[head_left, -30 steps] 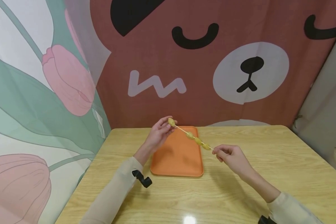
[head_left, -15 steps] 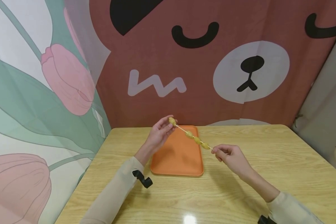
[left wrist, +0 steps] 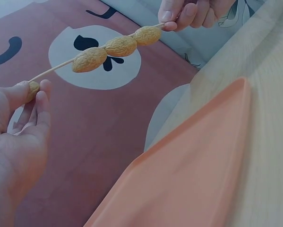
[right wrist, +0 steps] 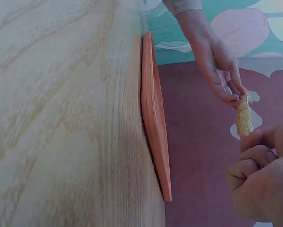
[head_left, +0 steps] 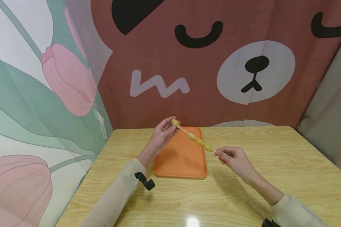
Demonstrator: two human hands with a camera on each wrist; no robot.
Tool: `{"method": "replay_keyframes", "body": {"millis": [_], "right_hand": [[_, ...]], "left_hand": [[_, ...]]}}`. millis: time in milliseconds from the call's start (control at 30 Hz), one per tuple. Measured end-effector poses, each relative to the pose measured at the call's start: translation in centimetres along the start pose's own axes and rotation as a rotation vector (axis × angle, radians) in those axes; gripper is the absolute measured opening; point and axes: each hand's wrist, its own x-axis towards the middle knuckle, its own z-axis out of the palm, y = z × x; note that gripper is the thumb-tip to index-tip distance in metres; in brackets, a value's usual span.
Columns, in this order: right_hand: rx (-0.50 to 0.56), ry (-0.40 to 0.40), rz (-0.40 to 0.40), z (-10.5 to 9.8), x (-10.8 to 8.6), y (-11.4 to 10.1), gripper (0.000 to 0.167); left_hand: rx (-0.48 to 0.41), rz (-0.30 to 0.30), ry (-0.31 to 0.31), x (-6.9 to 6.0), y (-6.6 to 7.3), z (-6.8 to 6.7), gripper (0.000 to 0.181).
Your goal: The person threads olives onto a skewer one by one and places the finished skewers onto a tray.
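Observation:
A thin wooden skewer [left wrist: 54,69] runs at a slant between both hands above the table. Three wrinkled yellow-brown oval pieces [left wrist: 120,46] sit close together on it toward the right hand. My left hand [head_left: 161,135] pinches a similar oval piece [head_left: 175,122] between thumb and fingers at the upper left end of the stick; the fingertips partly cover it. The lower right end is pinched by my right hand [head_left: 236,160], its other fingers curled under. A bare stretch of stick separates the left-hand piece from the cluster. What kind of food the pieces are is unclear.
Below the hands an orange rectangular tray [head_left: 180,164] lies on the light wooden table [head_left: 272,151]. A brown curtain [head_left: 147,110] with a bear face hangs behind the table's far edge, and a flowered one [head_left: 71,132] hangs at the left.
The left hand's oval piece has shifted slightly right and turned a little in the fingers. Both hands otherwise stay nearly still, and the view tilts very slightly.

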Motion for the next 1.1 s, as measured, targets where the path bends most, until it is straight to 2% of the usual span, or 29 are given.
{"method": "replay_keyframes", "body": {"millis": [267,533,633,900,1100], "right_hand": [[0.011,0.005,0.007,0.14,-0.16,-0.09,0.017],[0.009,0.003,0.015,0.26,-0.23,-0.08,0.018],[0.003,0.003,0.019,0.28,-0.28,-0.23,0.017],[0.014,-0.019,0.030,0.36,-0.35,-0.53,0.018],[0.032,-0.034,0.035,0.41,-0.40,-0.65,0.019]], "left_hand": [[0.012,0.000,0.010,0.00,0.03,-0.22,0.035],[0.056,0.020,0.018,-0.13,0.03,-0.53,0.050],[0.092,0.029,0.014,-0.20,0.06,-0.60,0.048],[0.281,0.021,-0.015,-0.36,0.21,-0.69,0.038],[0.329,0.028,-0.052,-0.47,0.31,-0.51,0.031]]}}
